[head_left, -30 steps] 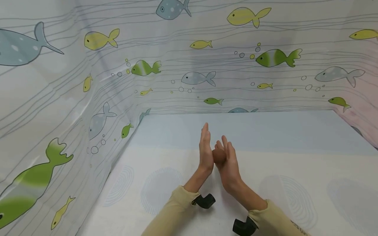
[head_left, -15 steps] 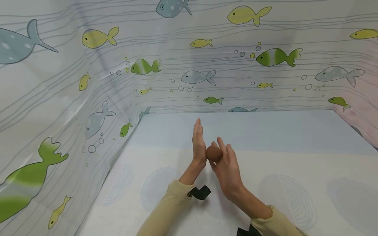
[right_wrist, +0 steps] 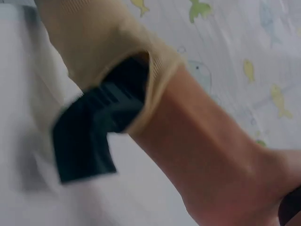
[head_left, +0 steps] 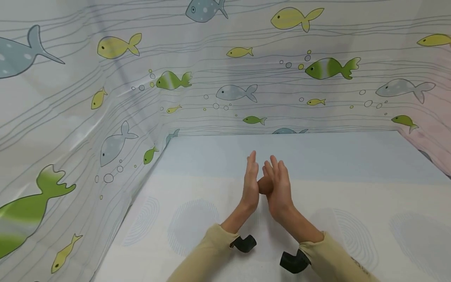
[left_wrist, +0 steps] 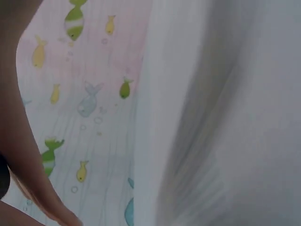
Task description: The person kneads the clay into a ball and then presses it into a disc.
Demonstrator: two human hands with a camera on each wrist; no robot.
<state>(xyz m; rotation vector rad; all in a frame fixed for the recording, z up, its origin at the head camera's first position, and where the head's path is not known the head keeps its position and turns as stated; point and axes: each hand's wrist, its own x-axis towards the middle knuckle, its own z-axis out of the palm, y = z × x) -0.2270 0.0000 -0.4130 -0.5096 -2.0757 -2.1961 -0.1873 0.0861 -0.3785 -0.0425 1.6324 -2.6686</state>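
A smooth brown ball (head_left: 264, 186) is pressed between two upright palms in the head view, above the middle of the table. My left hand (head_left: 250, 186) lies against its left side with straight fingers pointing forward. On the other side, my right hand (head_left: 281, 191) faces it, fingers extended and slightly spread, covering part of the ball. The right wrist view shows my bare right wrist (right_wrist: 202, 150) below a beige cuff, with a dark rounded thing (right_wrist: 292, 207) at the edge. In the left wrist view, part of a hand (left_wrist: 28, 155) runs down the left side.
The white and pale blue table (head_left: 338, 156) has faint circle patterns. Fish-printed sheeting (head_left: 275, 86) hangs behind it and along the left side. Black wrist mounts stick out at the left cuff (head_left: 245, 243) and the right cuff (head_left: 294, 261).
Over the last half second my left hand slides back and to the right, while my right hand moves forward. The ball shifts slightly right between the palms.
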